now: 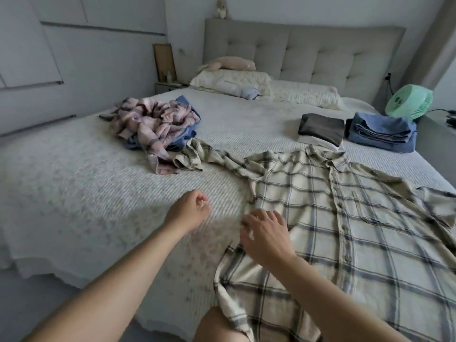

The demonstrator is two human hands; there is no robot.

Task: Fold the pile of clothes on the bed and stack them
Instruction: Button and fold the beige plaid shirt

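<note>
Fingers (269, 215) of the right hand (265, 236): loosely spread, hovering at the left edge of the cream plaid shirt (345, 233), gripping nothing; whether the tips touch the cloth cannot be told. Fingers of the left hand (190, 211): curled lightly inward, holding nothing, above the bare bedspread just left of the shirt. Cream plaid shirt: laid flat, front up, button placket closed, collar toward the headboard (308, 53), hem hanging over the near edge of the bed (74, 181) against a bare knee (214, 327); one sleeve stretched out toward the left. Unfolded pile (158, 124): a crumpled pink plaid garment atop blue fabric, on the left half of the bed, its trailing end touching the shirt's outstretched sleeve. Folded items, far right of the bed: a dark grey folded garment (320, 128) on a white one, and beside it a stack of folded blue denim (382, 134). Pillows (246, 82) at the headboard, with a pink soft toy (232, 64) on top. Green fan (409, 102) beyond the right edge of the bed.
</note>
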